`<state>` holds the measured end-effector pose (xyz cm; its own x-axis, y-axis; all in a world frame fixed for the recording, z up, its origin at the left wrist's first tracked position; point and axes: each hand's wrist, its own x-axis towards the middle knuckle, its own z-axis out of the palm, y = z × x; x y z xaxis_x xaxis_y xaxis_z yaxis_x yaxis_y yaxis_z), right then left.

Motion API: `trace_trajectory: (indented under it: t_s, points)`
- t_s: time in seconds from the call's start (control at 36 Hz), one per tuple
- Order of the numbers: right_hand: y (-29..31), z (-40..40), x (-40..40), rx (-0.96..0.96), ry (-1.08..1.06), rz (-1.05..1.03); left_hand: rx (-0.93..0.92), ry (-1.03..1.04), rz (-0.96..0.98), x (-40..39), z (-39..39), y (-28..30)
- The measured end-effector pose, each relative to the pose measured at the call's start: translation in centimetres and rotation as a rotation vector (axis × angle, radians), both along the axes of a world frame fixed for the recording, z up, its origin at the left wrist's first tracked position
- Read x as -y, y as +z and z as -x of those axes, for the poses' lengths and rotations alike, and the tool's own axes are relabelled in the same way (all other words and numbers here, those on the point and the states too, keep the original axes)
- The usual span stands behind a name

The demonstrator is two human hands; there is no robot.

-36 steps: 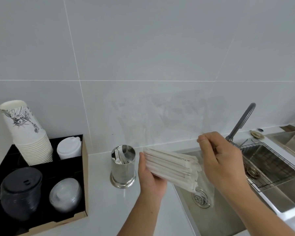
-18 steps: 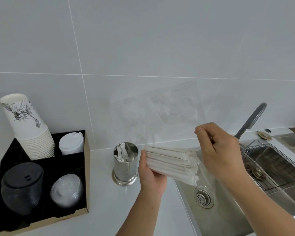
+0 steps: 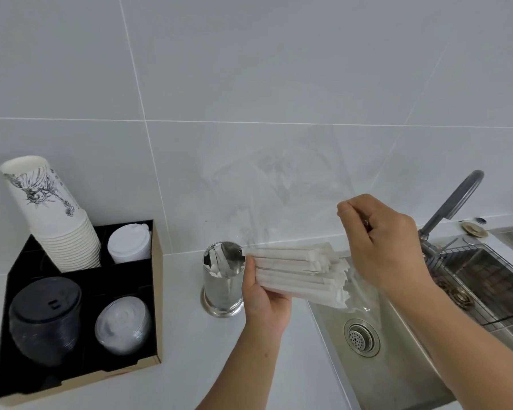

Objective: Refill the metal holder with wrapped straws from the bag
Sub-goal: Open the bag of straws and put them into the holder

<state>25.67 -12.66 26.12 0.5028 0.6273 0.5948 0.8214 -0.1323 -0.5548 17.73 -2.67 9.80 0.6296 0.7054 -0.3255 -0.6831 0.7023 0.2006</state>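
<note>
While the bundle of wrapped straws (image 3: 296,275) lies across the left hand (image 3: 264,294), gripped from below with the thumb over its near end, the right hand (image 3: 382,247) pinches the clear plastic bag (image 3: 282,190) between thumb and fingers and holds it up. The film rises toward twelve o'clock of the bundle; its lower end looks to sit loosely around the straws' right-hand tips, though that is hard to tell through the plastic. I judge this the unbagging step — the straws are not yet in the holder.

At nine o'clock of the bundle, touching or just behind its left tips, stands the metal holder (image 3: 223,279): a polished steel cylinder on a flared foot, upright on the white counter (image 3: 184,335), with only a few straws leaning inside. Next, the bag must come fully clear, and the bundle be tipped upright and lowered into that narrow mouth without crushing the soft paper sleeves.

Farther out — at three o'clock a brushed steel sink (image 3: 397,350) with a round strainer and grey tap (image 3: 453,202); at nine o'clock a black cardboard organiser (image 3: 157,291) with printed paper cups (image 3: 54,214) and stacked lids.
</note>
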Motion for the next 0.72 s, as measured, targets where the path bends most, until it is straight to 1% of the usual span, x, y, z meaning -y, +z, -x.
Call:
trace_trajectory:
  t_s: [0.42, 0.72]
  points:
    - [-0.1, -0.1, -1.1, 0.020, 0.027, 0.028, 0.063, 0.005, 0.040, -0.1, 0.2, -0.1]
    - [0.6, -0.3, -2.7, 0.086, 0.063, 0.026, 0.081, 0.043, 0.070, -0.2, 0.6, 0.8]
